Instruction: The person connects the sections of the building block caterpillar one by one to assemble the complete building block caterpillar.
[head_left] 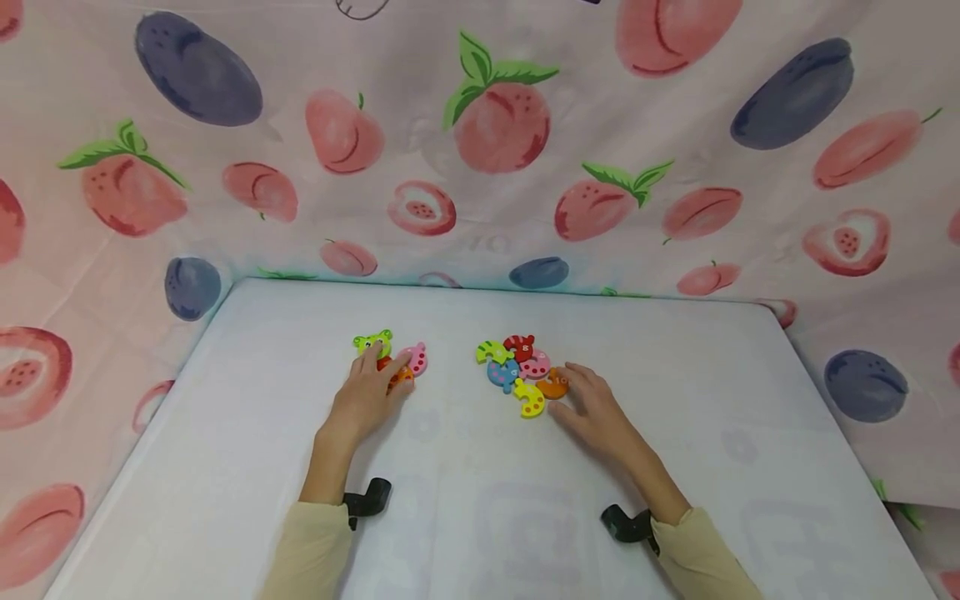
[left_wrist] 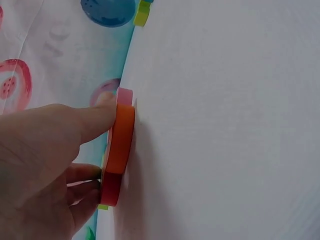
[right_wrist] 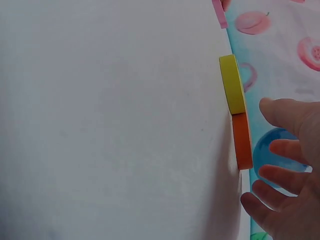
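Observation:
In the head view my left hand (head_left: 363, 402) lies over a small group of wooden animal puzzle pieces, its fingers spread on them. A green animal-head piece (head_left: 372, 340) shows past the fingertips, a pink spotted piece (head_left: 417, 360) beside the thumb, and an orange piece (left_wrist: 121, 140) and a red piece (left_wrist: 111, 190) under the hand, partly hidden. My right hand (head_left: 597, 411), fingers relaxed and apart, is close beside the orange piece (head_left: 553, 384) of a second cluster. That cluster also has yellow (head_left: 531, 400), blue (head_left: 502, 375), pink (head_left: 535, 364), red (head_left: 519, 347) and striped green (head_left: 492, 352) pieces, fitted together.
The pieces lie flat on a white-covered table (head_left: 510, 500). A fruit-print cloth (head_left: 420, 133) hangs behind and at the sides. Each wrist wears a black camera strap, with one camera (head_left: 367, 498) at the left and another (head_left: 627, 524) at the right.

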